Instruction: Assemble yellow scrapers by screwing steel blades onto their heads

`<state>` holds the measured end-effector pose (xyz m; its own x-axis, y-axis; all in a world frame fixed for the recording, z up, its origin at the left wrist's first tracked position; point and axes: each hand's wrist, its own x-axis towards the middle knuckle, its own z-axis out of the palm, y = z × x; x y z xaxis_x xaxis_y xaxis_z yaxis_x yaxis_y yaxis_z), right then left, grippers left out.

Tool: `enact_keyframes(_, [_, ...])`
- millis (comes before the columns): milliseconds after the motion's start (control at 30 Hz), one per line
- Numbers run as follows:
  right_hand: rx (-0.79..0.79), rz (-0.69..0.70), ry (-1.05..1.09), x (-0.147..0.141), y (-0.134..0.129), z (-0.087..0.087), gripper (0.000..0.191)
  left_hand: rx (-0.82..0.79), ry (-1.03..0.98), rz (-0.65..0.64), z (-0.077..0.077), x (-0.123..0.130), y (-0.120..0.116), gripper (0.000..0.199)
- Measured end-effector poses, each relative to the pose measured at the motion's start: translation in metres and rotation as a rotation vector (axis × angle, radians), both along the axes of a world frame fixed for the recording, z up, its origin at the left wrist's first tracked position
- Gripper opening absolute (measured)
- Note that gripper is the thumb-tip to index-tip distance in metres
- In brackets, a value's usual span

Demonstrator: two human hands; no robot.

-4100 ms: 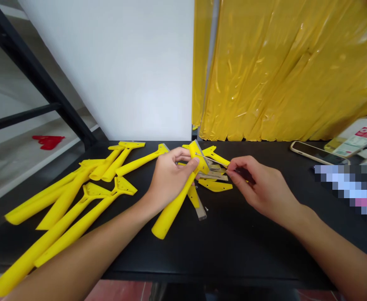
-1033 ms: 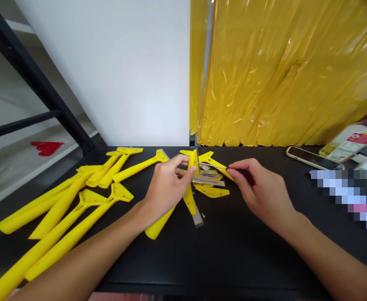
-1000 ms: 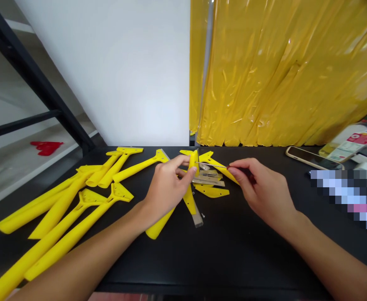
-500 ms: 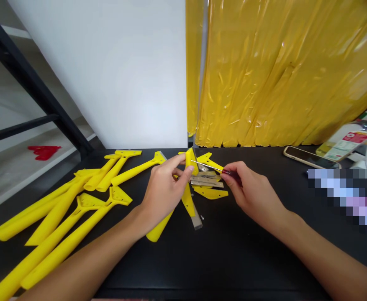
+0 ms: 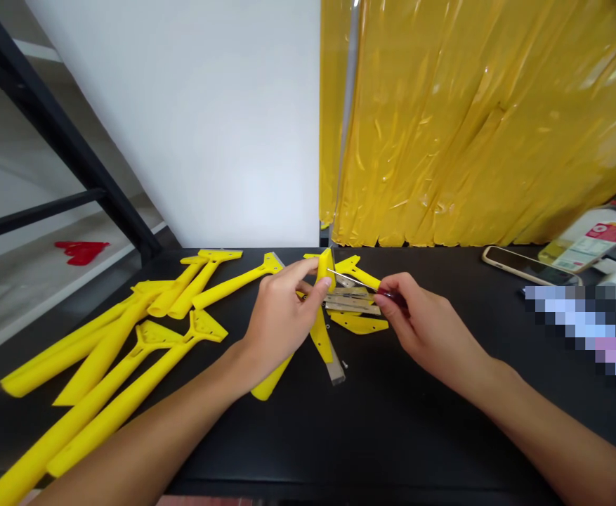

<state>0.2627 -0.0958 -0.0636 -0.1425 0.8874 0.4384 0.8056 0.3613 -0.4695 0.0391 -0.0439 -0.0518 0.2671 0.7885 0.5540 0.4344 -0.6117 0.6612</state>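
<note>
Steeper than earlier, the red-handled steel screwdriver (image 5: 352,279) sits pinched in my right hand (image 5: 428,327). My left hand (image 5: 281,323) grips a yellow plastic scraper (image 5: 324,270).

Eight yellow scraper handles (image 5: 112,414), one in the left hand (image 5: 281,316)

One small screwdriver (image 5: 355,280) in the right hand (image 5: 423,323), one phone (image 5: 529,266), one red piece (image 5: 81,253) on the low shelf (image 5: 34,302)

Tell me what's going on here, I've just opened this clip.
A person holds a yellow scraper in the left hand and a small screwdriver in the right hand, with its tip close to the scraper's head. More yellow scrapers lie on the black table to the left, and flat strips and a yellow piece lie near the hands.
</note>
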Motion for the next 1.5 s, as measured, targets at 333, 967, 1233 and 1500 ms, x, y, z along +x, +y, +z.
enact_keyframes(333, [-0.107,0.148,0.171,0.002,-0.002,0.009,0.031,0.063,0.072,0.007,-0.003,-0.002,-0.001,0.026])
enact_keyframes(967, [-1.046,0.358,1.27,0.006,0.003,0.009,0.033,0.102,0.057,-0.006,-0.004,-0.003,0.002,0.029])
enact_keyframes(1233, [-0.803,0.208,0.984,-0.007,0.001,0.005,0.039,0.127,0.086,0.011,-0.004,-0.004,0.003,0.031])
enact_keyframes(1500, [-0.177,0.148,0.307,-0.01,-0.005,0.001,0.033,0.162,0.171,-0.002,-0.001,-0.001,-0.004,0.029])
